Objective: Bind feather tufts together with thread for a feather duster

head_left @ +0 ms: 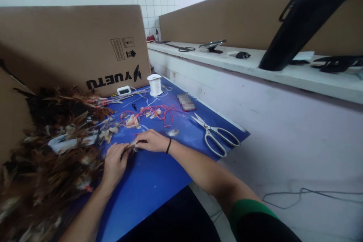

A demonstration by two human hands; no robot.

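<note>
Over the blue tabletop (159,174), my left hand (115,159) and my right hand (151,140) meet with closed fingers. Between their fingertips is a small brownish feather (132,146), partly hidden by the fingers. A heap of brown feathers (56,170) lies against the left side of my left hand. Beyond my hands are tangled red string (168,115) and pale feather tufts (132,121). One loose whitish feather (172,132) rests just past my right hand.
Large scissors (215,132) lie partly spread near the table's right edge. A white spool of cord (154,85) stands at the back, beside a small white device (124,90). A cardboard box (70,45) borders the far side; a white ledge (232,60) runs along the right.
</note>
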